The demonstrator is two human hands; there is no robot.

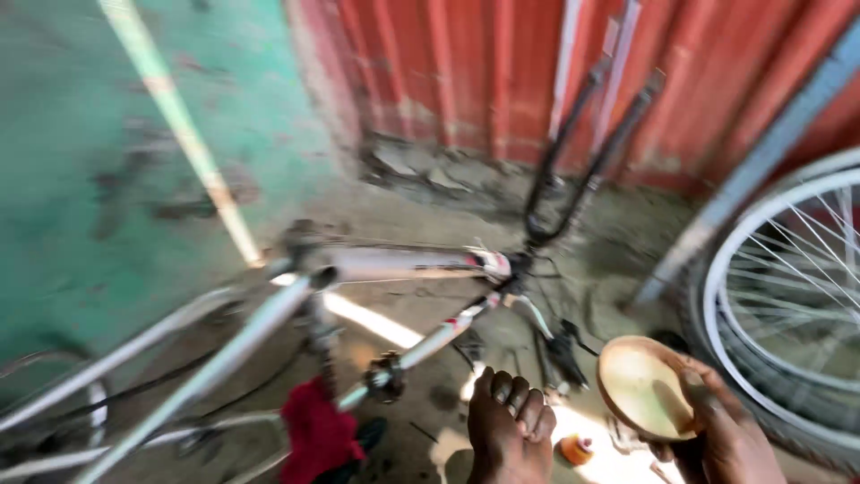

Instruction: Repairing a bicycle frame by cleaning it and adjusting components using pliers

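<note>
My right hand is gripping a shallow round tan dish, thumb pressing on its inner face, down at the lower right beside a spoked bicycle wheel. My left hand is hanging loosely curled and holding nothing, just above the upturned bicycle frame and a red rag.

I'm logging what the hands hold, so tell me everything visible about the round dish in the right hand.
The dish is a shallow, round bowl, tan inside with a darker brown rim; it looks like wood or plastic, though blur hides which. It seems empty. It is tilted, its hollow facing the camera. The right hand grips its lower right edge, thumb on the rim. It sits low right, before a wheel.
</note>
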